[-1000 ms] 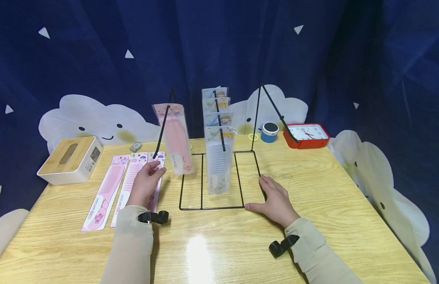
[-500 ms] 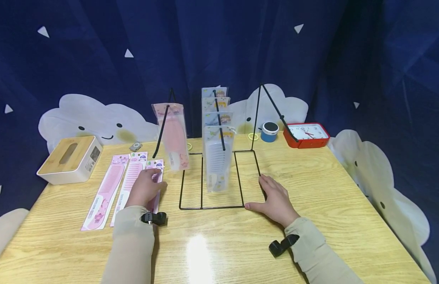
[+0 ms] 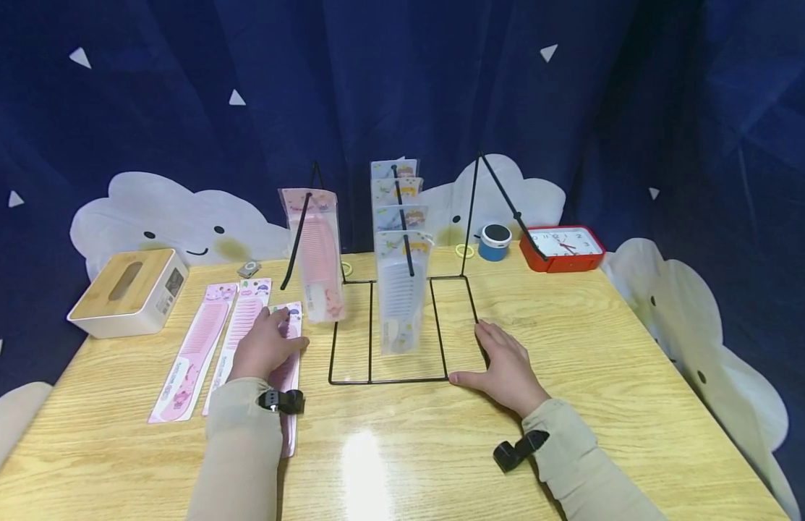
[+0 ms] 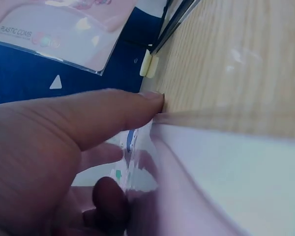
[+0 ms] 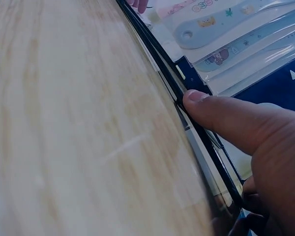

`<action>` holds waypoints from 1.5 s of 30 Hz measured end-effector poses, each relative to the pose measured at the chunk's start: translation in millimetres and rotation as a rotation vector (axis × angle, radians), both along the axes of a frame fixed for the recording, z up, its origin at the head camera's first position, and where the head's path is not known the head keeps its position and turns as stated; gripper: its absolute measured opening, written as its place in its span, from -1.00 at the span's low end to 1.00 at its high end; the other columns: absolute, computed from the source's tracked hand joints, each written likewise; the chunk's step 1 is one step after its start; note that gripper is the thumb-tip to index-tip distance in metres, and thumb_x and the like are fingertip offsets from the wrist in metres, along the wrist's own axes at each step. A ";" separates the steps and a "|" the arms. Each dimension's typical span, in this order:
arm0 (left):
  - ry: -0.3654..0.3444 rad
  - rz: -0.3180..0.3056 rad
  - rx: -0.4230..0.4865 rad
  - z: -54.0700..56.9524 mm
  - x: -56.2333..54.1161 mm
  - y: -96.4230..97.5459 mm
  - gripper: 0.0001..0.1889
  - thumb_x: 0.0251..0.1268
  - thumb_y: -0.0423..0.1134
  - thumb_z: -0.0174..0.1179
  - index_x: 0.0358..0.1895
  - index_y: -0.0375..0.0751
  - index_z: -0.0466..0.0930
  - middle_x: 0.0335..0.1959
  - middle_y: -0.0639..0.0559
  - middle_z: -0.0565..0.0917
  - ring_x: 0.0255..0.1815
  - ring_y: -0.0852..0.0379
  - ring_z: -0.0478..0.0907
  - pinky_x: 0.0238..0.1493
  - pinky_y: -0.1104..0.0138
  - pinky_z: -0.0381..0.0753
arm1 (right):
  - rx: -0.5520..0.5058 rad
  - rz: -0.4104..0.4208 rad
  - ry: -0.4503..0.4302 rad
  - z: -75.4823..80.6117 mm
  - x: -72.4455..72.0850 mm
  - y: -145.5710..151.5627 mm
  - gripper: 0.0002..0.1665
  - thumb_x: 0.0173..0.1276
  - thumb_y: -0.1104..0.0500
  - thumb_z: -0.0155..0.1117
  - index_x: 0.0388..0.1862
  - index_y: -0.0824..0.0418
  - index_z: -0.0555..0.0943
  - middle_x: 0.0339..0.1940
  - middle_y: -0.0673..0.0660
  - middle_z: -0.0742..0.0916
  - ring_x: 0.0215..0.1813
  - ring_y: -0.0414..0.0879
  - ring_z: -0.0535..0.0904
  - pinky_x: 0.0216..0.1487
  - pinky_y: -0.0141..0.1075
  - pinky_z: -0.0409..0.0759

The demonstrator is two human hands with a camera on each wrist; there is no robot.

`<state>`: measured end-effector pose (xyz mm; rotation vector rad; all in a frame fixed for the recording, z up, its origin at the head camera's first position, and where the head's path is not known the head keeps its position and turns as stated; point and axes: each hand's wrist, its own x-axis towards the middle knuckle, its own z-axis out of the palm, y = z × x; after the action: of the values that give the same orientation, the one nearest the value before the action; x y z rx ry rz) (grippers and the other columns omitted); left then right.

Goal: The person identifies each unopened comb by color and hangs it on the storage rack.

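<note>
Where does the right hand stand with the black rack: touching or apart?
Touching. The right wrist view shows it: the right hand has its thumb tip against the wire of the rack, with no gap visible.

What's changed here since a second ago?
The pink-and-white packaged comb beneath the left hand has shifted toward the person, its lower end now showing past the wrist; whether it's gripped is unclear. The hanging pink comb in clear plastic swung left at its bottom. The right hand on the black wire rack and the blue-and-white packaged combs stayed put.
</note>
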<state>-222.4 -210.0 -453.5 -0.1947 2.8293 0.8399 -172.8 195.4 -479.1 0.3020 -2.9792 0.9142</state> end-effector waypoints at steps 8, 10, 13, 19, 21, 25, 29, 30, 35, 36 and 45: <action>0.014 0.084 0.085 -0.8 -0.8 2.3 0.10 0.18 -0.13 0.40 0.63 -0.26 -0.19 0.42 -0.58 0.12 0.33 -0.48 0.27 0.34 -0.23 0.25 | -0.003 -0.003 -0.005 1.2 0.1 -0.9 0.30 0.03 -0.30 0.56 0.53 0.40 0.23 0.58 0.32 0.27 0.59 0.26 0.07 0.47 0.22 -0.05; 0.008 0.082 0.087 -0.9 -1.1 2.5 0.12 0.17 -0.15 0.39 0.63 -0.26 -0.25 0.45 -0.58 0.09 0.35 -0.48 0.25 0.36 -0.22 0.22 | -0.004 -0.004 -0.007 1.3 0.0 -1.3 0.30 0.03 -0.30 0.56 0.53 0.40 0.23 0.58 0.31 0.27 0.59 0.26 0.07 0.47 0.21 -0.05; 0.002 0.052 0.082 -0.5 -1.4 2.5 0.13 0.15 -0.18 0.36 0.62 -0.28 -0.28 0.53 -0.53 -0.04 0.46 -0.50 0.11 0.42 -0.22 0.13 | -0.006 -0.005 -0.009 1.5 0.1 -1.7 0.30 0.03 -0.31 0.56 0.54 0.40 0.23 0.58 0.31 0.27 0.59 0.26 0.06 0.47 0.22 -0.06; -0.001 -0.032 0.049 -0.1 -2.0 1.0 -0.08 0.25 -0.15 0.20 0.61 -0.28 -0.07 0.61 -0.39 -0.17 0.57 -0.41 -0.13 0.48 -0.19 -0.03 | -0.008 -0.003 -0.009 1.9 -0.1 -2.0 0.30 0.03 -0.30 0.56 0.53 0.40 0.23 0.58 0.31 0.27 0.59 0.26 0.07 0.47 0.22 -0.06; 0.003 -0.042 0.044 0.3 -1.7 1.0 -0.18 0.33 -0.10 0.15 0.59 -0.27 0.04 0.61 -0.38 -0.14 0.56 -0.41 -0.10 0.47 -0.20 -0.01 | -0.009 -0.002 -0.010 2.1 -0.3 -2.0 0.30 0.03 -0.30 0.56 0.53 0.40 0.23 0.58 0.32 0.27 0.59 0.26 0.06 0.46 0.22 -0.06; 0.010 -0.048 0.035 0.2 -1.6 0.5 -0.23 0.40 -0.06 0.16 0.57 -0.26 0.11 0.60 -0.39 -0.09 0.56 -0.42 -0.06 0.45 -0.22 0.01 | -0.013 -0.002 -0.016 2.6 -0.5 -2.1 0.31 0.03 -0.30 0.56 0.54 0.41 0.22 0.58 0.31 0.26 0.59 0.26 0.05 0.46 0.22 -0.07; 0.011 -0.051 0.056 1.5 -0.8 -0.6 -0.12 0.34 -0.13 0.26 0.61 -0.25 -0.01 0.58 -0.42 -0.02 0.52 -0.44 0.02 0.44 -0.22 0.06 | -0.016 -0.002 -0.021 2.8 -0.4 -2.0 0.32 0.03 -0.31 0.56 0.54 0.40 0.21 0.59 0.31 0.26 0.59 0.26 0.05 0.47 0.22 -0.07; 0.010 -0.048 0.063 2.2 -0.3 -0.7 -0.08 0.32 -0.14 0.28 0.62 -0.23 -0.06 0.56 -0.44 -0.01 0.50 -0.46 0.06 0.42 -0.23 0.10 | -0.016 -0.002 -0.019 2.9 -0.4 -1.9 0.32 0.03 -0.30 0.56 0.54 0.40 0.21 0.59 0.31 0.26 0.59 0.26 0.05 0.47 0.22 -0.07; 0.001 -0.015 0.115 4.7 0.1 0.1 0.17 0.21 -0.19 0.37 0.64 -0.12 -0.41 0.50 -0.58 -0.03 0.41 -0.54 0.15 0.34 -0.27 0.22 | -0.013 0.001 -0.014 2.5 -0.4 -1.2 0.31 0.03 -0.30 0.56 0.54 0.41 0.21 0.58 0.32 0.26 0.59 0.26 0.05 0.47 0.22 -0.07; 0.002 -0.006 0.134 4.8 -0.3 0.2 0.20 0.20 -0.21 0.37 0.62 -0.11 -0.48 0.52 -0.57 -0.05 0.44 -0.53 0.12 0.36 -0.27 0.19 | -0.012 0.001 -0.013 2.2 -0.4 -1.0 0.31 0.03 -0.30 0.56 0.54 0.41 0.21 0.58 0.32 0.26 0.59 0.26 0.05 0.47 0.21 -0.07; 0.089 0.048 0.209 9.5 3.4 -13.5 -0.47 0.43 -0.21 0.15 0.38 -0.36 0.33 0.17 -0.44 0.51 0.15 -0.30 0.46 0.17 -0.11 0.42 | -0.007 -0.002 -0.010 -0.3 -0.5 0.1 0.31 0.03 -0.32 0.55 0.54 0.39 0.22 0.58 0.32 0.27 0.59 0.26 0.06 0.46 0.22 -0.06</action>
<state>-219.0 -223.5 -444.0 -0.2011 2.8008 1.1735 -173.4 195.5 -479.3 0.2951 -2.9838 0.9290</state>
